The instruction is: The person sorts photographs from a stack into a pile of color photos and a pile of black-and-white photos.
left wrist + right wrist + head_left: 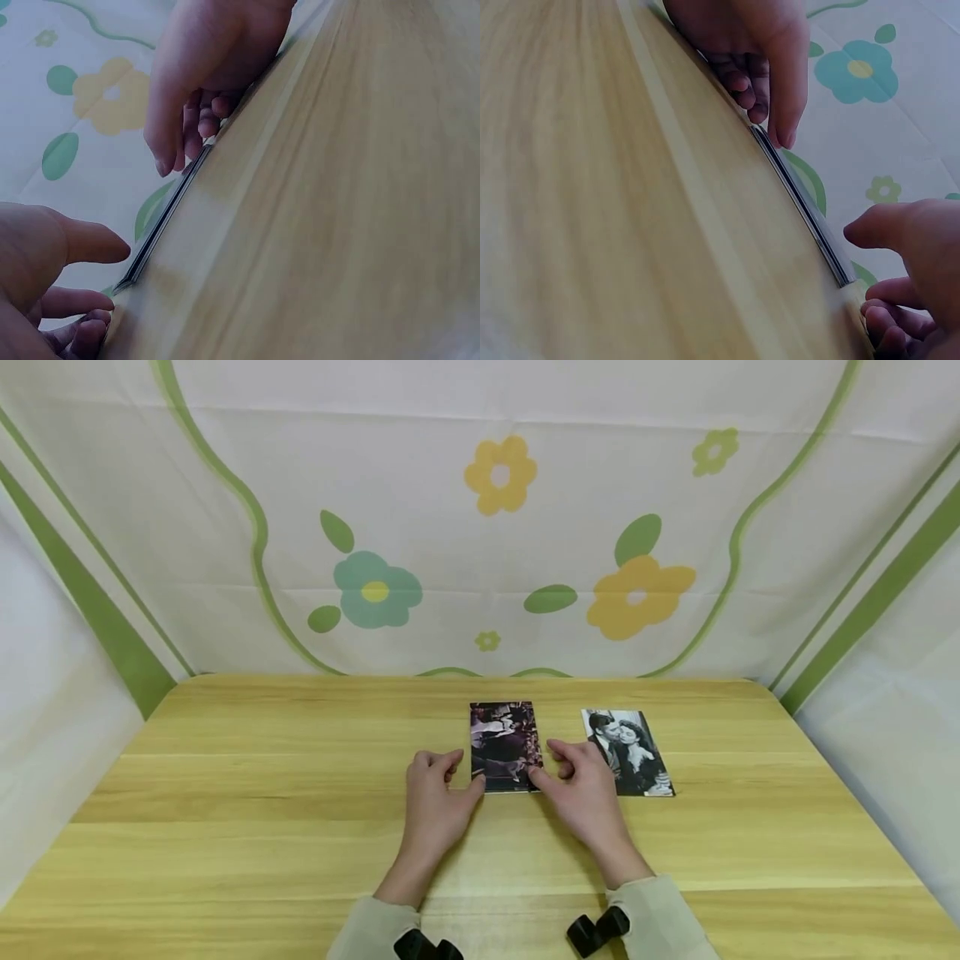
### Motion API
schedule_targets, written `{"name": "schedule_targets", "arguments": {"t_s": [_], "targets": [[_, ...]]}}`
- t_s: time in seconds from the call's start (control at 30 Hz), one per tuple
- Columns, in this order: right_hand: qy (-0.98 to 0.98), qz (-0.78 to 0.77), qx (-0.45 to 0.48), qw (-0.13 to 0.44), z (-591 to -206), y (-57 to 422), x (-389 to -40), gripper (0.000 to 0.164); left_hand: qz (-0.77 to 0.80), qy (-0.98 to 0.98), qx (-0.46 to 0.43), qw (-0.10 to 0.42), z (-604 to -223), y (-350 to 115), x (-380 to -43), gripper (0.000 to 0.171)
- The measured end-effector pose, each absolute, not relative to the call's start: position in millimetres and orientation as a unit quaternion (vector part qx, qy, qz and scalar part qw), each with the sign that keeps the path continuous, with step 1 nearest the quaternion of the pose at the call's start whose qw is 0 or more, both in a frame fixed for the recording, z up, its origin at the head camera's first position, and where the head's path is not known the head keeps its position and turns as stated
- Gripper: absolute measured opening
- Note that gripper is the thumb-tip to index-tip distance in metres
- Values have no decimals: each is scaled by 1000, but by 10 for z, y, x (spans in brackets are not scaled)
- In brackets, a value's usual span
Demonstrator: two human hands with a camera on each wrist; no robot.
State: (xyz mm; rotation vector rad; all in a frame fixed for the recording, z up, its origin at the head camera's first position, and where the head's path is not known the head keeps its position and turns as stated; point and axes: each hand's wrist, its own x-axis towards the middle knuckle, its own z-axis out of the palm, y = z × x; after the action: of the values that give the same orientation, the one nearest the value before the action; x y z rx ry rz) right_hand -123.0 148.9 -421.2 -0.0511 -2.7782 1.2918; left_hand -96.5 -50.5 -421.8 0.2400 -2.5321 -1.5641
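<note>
A small stack of photo cards (504, 743) lies flat on the wooden table, its top picture dark with purplish figures. Layered edges of the stack (166, 217) show in the left wrist view. At its left side is my left hand (437, 797), thumb by the near left corner and fingers loosely bent beside the edge. Across from it, my right hand (588, 789) has its thumb over the near right corner, with the other fingers bent off the right edge. In the right wrist view, a gap shows between the right thumb (874, 225) and the stack's edge (802, 202).
A black-and-white photo card (632, 753) of two people lies to the right, partly behind my right hand. The wooden table (225, 827) ends at a white cloth backdrop (420, 468) printed with flowers. Black wrist devices (597, 932) sit at both sleeves.
</note>
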Motion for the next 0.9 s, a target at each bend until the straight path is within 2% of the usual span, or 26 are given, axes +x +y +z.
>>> {"name": "schedule_targets", "arguments": {"t_s": [0.33,0.9], "targets": [[-915,404,-9,26,-4219,1462,-1213,64,-491,-864,76,86,-4238,-464,-955,54],[-917,399,-10,22,-4213,1443,-1211,65,-478,-872,76,71,-4210,-458,-951,54]]}}
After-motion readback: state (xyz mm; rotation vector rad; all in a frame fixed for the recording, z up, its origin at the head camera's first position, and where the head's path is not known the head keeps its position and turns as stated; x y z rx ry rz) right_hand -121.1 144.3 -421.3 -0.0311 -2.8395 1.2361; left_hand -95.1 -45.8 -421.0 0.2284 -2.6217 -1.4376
